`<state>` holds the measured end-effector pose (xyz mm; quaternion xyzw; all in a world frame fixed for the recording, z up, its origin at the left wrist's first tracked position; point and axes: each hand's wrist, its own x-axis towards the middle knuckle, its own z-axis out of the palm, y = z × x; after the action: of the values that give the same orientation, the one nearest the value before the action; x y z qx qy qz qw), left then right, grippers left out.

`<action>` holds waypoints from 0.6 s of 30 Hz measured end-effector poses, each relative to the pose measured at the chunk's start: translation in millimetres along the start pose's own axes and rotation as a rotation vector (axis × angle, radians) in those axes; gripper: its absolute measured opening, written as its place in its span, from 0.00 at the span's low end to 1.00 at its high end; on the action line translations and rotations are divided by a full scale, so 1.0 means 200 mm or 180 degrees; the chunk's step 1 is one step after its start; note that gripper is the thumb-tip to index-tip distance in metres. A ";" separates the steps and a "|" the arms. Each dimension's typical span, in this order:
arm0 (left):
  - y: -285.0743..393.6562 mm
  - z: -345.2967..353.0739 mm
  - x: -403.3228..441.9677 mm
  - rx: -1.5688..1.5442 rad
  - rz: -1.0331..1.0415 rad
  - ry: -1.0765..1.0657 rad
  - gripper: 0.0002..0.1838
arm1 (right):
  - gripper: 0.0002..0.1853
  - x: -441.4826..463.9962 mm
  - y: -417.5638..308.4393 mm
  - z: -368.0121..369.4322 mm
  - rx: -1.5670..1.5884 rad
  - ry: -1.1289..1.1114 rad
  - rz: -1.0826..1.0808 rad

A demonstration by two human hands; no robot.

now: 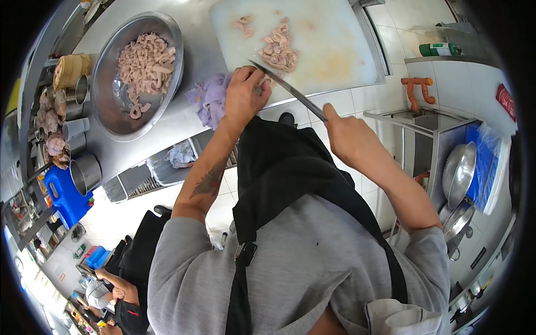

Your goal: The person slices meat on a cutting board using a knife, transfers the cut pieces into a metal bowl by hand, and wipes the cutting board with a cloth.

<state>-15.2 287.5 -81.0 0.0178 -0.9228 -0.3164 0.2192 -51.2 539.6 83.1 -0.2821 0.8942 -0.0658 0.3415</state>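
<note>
My right hand (352, 138) is closed round the handle of a long knife (290, 89), whose blade points up and left over the front edge of the white cutting board (329, 33). Close to the knife tip, my left hand (245, 95) has its fingers bent at the board's near left corner, on a small piece of pale meat that it partly hides. Cut pieces of meat (279, 49) lie in a pile on the board, with a smaller bit (243, 25) to their left. A purple cloth (210, 99) is bunched beside my left hand.
A large steel bowl (103, 103) of cut meat stands left on the steel counter (195, 50). Steel pots (85, 172) and a blue jug (62, 195) are farther left. Another person (125, 290) is at lower left. A steel sink stand (435, 120) is at right.
</note>
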 end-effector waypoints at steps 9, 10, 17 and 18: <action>-0.04 0.01 0.00 -0.0139 0.0045 -0.0044 0.08 | 0.21 0.39 0.02 0.28 0.0276 0.0364 -0.0429; -0.05 0.01 0.01 -0.0127 0.0044 -0.0040 0.08 | 0.22 0.48 -0.01 0.29 0.0256 0.0351 -0.0442; 0.02 -0.10 0.02 -0.0215 0.0094 -0.0106 0.09 | 0.18 0.58 0.15 0.13 0.0649 0.0125 -0.0799; 0.03 -0.13 0.02 -0.0235 -0.0046 -0.0112 0.10 | 0.15 0.52 0.15 0.11 0.0710 0.0422 -0.0681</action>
<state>-6.8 277.0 -56.8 0.0108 -0.9140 -0.3521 0.2012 -113.4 509.1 -2.8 -0.3310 0.8668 -0.2190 0.3019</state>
